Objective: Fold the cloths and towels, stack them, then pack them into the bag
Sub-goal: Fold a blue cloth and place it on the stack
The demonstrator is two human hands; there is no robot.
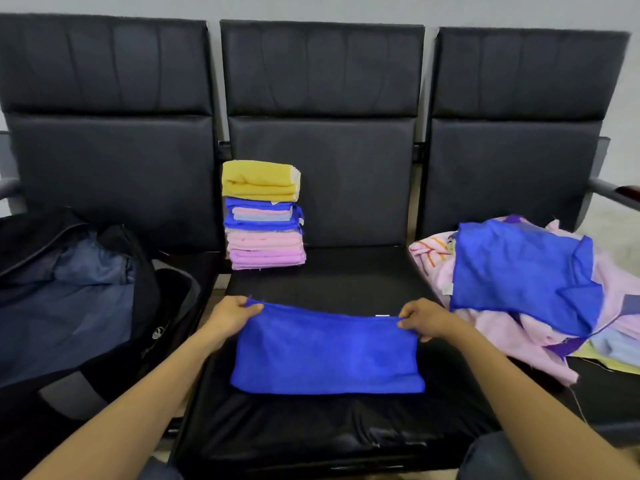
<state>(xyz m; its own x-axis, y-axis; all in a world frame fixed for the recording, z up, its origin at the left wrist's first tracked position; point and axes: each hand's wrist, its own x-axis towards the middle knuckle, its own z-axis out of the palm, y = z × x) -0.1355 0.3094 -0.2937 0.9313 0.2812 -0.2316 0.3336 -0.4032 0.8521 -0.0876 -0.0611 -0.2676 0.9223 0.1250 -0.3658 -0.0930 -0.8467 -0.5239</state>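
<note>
Head view: a blue towel (pixel 327 351), already folded in half, is laid on the middle seat (pixel 311 427), its far corners pinched by the left hand (pixel 232 315) and right hand (pixel 424 320). For a neat next fold, edges should be matched before creasing. Behind it a folded stack (pixel 264 216) is kept; unfolded cloths (pixel 526 289) are heaped right, the open bag (pixel 69 299) left.

Two bare forearms reaching forward from the lower corners, left hand (pixel 231 315) pinching the far left corner of the cloth (pixel 325 351), right hand (pixel 424 320) pinching the far right corner (fingers curled underneath), hands level, well apart
</note>
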